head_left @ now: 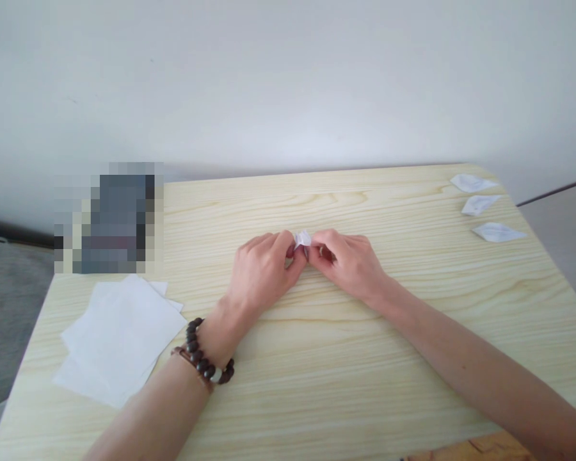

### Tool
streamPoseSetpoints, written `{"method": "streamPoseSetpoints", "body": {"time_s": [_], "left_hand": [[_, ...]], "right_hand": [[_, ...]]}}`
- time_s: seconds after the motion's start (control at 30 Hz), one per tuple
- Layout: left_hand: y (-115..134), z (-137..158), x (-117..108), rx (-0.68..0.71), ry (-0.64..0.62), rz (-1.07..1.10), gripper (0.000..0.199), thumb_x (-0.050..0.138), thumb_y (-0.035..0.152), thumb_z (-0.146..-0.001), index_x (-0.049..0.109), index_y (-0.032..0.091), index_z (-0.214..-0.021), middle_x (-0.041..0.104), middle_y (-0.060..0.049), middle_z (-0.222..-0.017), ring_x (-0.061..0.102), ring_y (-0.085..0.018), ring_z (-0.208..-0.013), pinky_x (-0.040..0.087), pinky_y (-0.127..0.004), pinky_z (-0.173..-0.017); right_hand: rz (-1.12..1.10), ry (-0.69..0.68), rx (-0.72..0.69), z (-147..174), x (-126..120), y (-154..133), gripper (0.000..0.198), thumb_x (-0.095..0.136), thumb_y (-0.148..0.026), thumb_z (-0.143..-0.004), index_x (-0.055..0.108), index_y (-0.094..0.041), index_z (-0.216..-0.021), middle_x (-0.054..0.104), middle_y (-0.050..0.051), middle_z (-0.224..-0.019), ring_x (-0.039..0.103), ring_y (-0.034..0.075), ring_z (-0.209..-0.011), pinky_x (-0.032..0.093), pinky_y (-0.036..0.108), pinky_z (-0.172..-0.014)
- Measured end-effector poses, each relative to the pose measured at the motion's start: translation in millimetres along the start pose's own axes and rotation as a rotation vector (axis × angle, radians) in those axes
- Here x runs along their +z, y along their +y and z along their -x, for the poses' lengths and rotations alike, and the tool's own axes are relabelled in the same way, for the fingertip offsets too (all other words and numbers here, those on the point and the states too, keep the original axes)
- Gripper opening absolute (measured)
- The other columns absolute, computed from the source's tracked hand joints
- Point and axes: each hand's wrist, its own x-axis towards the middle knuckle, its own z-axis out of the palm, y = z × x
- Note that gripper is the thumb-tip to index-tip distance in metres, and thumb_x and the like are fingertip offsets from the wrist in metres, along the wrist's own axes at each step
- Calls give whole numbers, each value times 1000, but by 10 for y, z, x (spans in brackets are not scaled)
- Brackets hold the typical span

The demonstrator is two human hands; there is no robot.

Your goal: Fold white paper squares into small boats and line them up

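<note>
Between my two hands, over the middle of the table, is a small folded white paper, mostly covered by my fingers. My left hand, with a dark beaded bracelet at its wrist, pinches the paper's left side between thumb and forefinger. From the other side my right hand is closed in a pinch on the paper's right edge. The fingertips of both hands almost meet below it. The paper's full shape cannot be made out.
A loose stack of white paper sheets lies at the left of the wood-grain table. Behind it is a dark, pixelated rectangular object. Three pointed folded paper pieces lie in a column near the right edge. A pale wall borders the back.
</note>
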Motion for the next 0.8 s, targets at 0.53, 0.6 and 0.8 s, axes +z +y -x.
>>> {"method": "streamPoseSetpoints", "body": {"time_s": [0.53,0.6,0.8], "left_hand": [[-91,-84,-72,-418,-69,1260,24,64,26,-80,57,15,-100,73,-4,-85,68,-15,-74,56,-28,-74],[-93,-96,-85,-454,-64,1270,27,65,31,-80,61,14,-101,74,-6,-86,68,-16,-76,57,-31,-75],[-130,-92,-23,-457,-93,1225,33,76,33,-74,67,14,-100,74,-7,-95,70,-18,-87,56,-30,-81]], "right_hand": [[-242,41,-43,-7,-59,98,21,54,-8,-87,62,-22,-101,71,2,-86,66,11,-75,49,20,-64],[-246,21,-47,-1,-57,103,21,54,-9,-88,63,-23,-101,71,2,-88,66,11,-77,49,20,-64],[-271,23,-60,-14,-57,97,23,53,-8,-86,63,-23,-99,71,3,-89,66,12,-76,50,21,-64]]}}
